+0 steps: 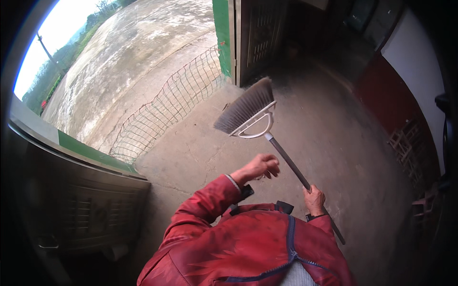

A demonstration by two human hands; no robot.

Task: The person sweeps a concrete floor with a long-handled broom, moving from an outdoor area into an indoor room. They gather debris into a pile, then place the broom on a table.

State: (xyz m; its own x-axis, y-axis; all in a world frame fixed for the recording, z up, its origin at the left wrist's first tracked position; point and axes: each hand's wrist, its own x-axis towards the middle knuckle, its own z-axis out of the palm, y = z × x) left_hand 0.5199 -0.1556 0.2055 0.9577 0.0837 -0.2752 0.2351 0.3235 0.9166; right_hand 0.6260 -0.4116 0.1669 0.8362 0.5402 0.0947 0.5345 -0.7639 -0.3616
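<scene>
My right hand (315, 200) grips the dark handle of a broom (248, 109) about halfway along. The broom's head is raised in front of me, its dark bristles pointing away and to the upper left, with a white plastic frame joining them to the handle. My left hand (263, 166) is to the left of the handle, apart from it, with fingers loosely bent and no object visible in it. Part of that hand is blurred.
A wire mesh fence (168, 103) spans the doorway at the left, with concrete ground outside. Metal door leaves (96, 211) stand on both sides of the opening. Wooden racks or stools (408, 150) sit by the red and white wall at right.
</scene>
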